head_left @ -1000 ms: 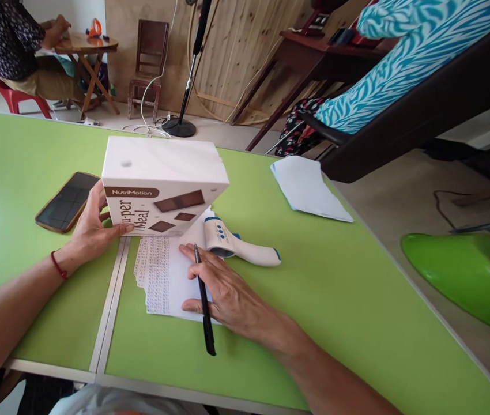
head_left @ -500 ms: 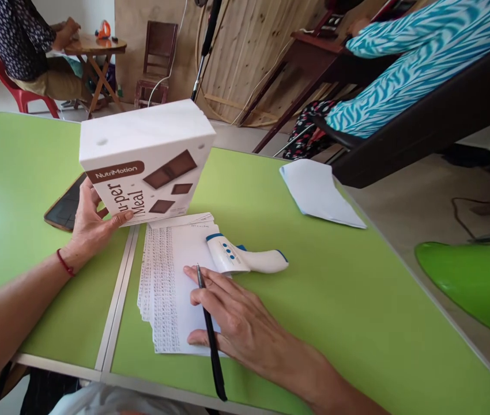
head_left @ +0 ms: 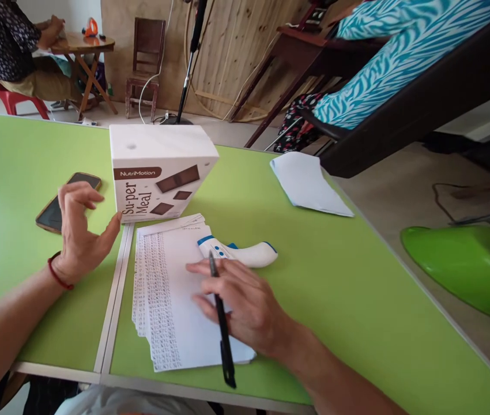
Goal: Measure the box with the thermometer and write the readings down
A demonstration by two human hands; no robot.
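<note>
A white NutriMotion box [head_left: 162, 141] stands upright on the green table, beyond the papers. Just left of it is my left hand [head_left: 83, 230], its fingers apart and nothing in them. The thumb tip is close to the box's lower left corner; whether it touches I cannot tell. My right hand [head_left: 245, 300] holds a black pen [head_left: 223, 328] between its fingers, tip pointing away from me. Under that hand lies a stack of handwritten paper sheets [head_left: 180, 288]. A white and blue infrared thermometer [head_left: 253, 255] rests at the stack's right edge, partly behind my right fingers.
A smartphone [head_left: 50, 216] lies behind my left hand. Folded white paper [head_left: 308, 184] sits near the table's right edge. A metal seam [head_left: 113, 311] crosses the green table [head_left: 340, 311]. Two people sit beyond it, and a green chair [head_left: 456, 271] is at the right.
My left hand has let go of the box, which now stands level on the table instead of tilted. My right hand has lifted slightly and shifted right with the pen.
</note>
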